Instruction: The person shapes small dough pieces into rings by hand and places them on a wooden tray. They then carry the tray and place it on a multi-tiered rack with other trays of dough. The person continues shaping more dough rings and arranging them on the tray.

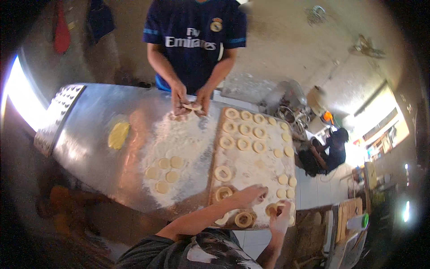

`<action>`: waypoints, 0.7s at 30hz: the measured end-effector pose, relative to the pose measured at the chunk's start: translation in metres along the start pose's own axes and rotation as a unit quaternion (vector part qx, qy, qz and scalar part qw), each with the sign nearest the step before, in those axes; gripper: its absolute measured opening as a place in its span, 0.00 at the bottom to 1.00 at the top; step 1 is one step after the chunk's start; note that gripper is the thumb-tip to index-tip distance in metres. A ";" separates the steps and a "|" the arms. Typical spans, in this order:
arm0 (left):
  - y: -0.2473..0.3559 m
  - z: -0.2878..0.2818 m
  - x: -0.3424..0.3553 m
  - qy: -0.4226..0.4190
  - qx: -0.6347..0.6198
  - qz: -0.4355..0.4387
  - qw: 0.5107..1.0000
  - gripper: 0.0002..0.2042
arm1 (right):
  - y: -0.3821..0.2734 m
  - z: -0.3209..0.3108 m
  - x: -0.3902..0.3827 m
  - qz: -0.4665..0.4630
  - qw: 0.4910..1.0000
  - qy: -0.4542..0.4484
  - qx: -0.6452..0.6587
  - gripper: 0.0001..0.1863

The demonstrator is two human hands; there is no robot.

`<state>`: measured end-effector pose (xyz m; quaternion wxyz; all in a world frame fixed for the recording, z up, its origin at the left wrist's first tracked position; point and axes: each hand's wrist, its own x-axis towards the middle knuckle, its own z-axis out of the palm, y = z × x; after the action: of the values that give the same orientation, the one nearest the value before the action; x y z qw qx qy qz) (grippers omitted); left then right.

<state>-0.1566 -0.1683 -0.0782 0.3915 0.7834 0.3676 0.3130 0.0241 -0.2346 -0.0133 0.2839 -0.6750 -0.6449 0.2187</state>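
Observation:
My left hand (254,194) hovers over the floured board (251,168), fingers curled together; what they hold, if anything, is hidden. At the board's near right corner, my right hand (280,214) is closed at the edge of a dough ring (271,209). Another dough ring (243,219) lies close to the near edge, and one more ring (224,194) sits left of my left wrist. Rows of dough rings (245,130) cover the far part of the board. Small dough rounds (282,179) are set along its right side.
Across the metal table (94,116), a co-worker's hands (191,104) hold a piece of dough. Several dough discs (164,174) lie on flour, left of the board. Further left are a yellow lump (118,134) and a dimpled metal tray (62,112). Another person (329,152) sits beyond the board.

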 end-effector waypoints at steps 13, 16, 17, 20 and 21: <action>-0.046 -0.131 -0.224 0.320 0.200 -0.178 0.909 0.14 | -0.185 0.322 0.124 -0.234 0.946 -0.163 -0.153 0.19; -0.055 -0.159 -0.229 0.326 0.073 -0.287 0.898 0.14 | -0.188 0.321 0.117 -0.240 0.943 -0.197 -0.124 0.17; -0.055 -0.168 -0.230 0.311 0.021 -0.328 0.892 0.14 | -0.187 0.313 0.111 -0.221 0.941 -0.250 -0.057 0.17; -0.051 -0.199 -0.220 0.418 0.035 -0.267 0.867 0.14 | -0.199 0.292 0.093 -0.161 0.917 -0.324 0.171 0.18; -0.046 -0.207 -0.220 0.417 0.001 -0.254 0.873 0.14 | -0.202 0.280 0.084 -0.126 0.902 -0.344 0.229 0.19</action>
<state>-0.4503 -0.2498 -0.0585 0.2671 0.4602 0.6835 0.4996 -0.3057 -0.1209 -0.0816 0.2164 -0.3874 -0.7145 0.5408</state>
